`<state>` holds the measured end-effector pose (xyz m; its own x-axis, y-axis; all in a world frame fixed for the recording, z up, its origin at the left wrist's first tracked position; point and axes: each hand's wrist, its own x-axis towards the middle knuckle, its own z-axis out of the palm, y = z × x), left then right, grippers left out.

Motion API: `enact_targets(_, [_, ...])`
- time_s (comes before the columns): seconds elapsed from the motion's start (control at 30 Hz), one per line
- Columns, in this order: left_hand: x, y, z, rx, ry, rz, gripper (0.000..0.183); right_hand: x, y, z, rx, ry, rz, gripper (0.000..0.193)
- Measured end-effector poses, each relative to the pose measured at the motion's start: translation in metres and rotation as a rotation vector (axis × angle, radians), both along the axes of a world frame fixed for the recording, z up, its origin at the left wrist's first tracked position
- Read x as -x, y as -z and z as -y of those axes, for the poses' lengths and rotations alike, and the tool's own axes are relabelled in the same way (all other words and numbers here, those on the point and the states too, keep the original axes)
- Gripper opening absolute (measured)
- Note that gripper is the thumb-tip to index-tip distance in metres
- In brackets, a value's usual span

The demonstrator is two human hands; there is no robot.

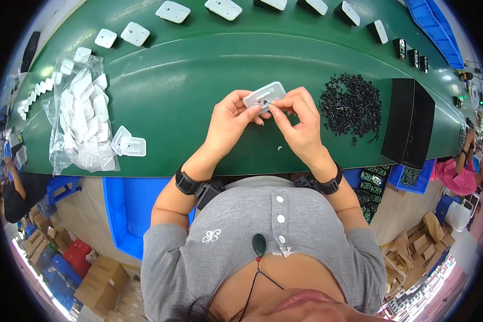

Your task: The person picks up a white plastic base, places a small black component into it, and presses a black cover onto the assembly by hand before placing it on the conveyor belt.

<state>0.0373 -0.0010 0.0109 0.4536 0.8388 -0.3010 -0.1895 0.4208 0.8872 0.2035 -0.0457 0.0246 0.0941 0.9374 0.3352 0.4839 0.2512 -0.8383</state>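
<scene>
My left hand (228,119) grips a white plastic shell (273,91) by its left end, its recessed inner side turned up. With thumb and forefinger, my right hand (303,119) pinches a tiny black part (265,102) against the middle of that shell; the fingertips partly hide it. To the right, a heap of small black parts (351,104) is spread on the green table (182,102). Further left lie two loose white shells (130,145), beside a clear plastic bag (83,118) full of similar shells.
Along the far side runs a row of white pieces (173,12), with dark-sided ones (379,32) toward the right. A black box (408,122) stands at the right edge. Below the table are a blue bin (124,214) and circuit boards (371,188). People (459,174) work at both sides.
</scene>
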Motion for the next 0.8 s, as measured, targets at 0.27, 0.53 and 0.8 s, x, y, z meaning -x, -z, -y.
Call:
enact_targets(0.27, [-0.006, -0.001, 0.01, -0.162, -0.034, -0.015, 0.014, 0.001, -0.004, -0.005, 0.073, 0.011, 0.091, 0.009])
enact_targets(0.53, [-0.005, 0.01, 0.015, -0.518, -0.089, -0.246, 0.011, 0.012, 0.008, 0.001, 0.283, 0.055, -0.244, 0.012])
enact_targets(0.8, [-0.007, 0.004, 0.015, -0.379, -0.058, -0.165, 0.01, 0.011, -0.006, 0.006, 0.063, 0.193, 0.167, 0.024])
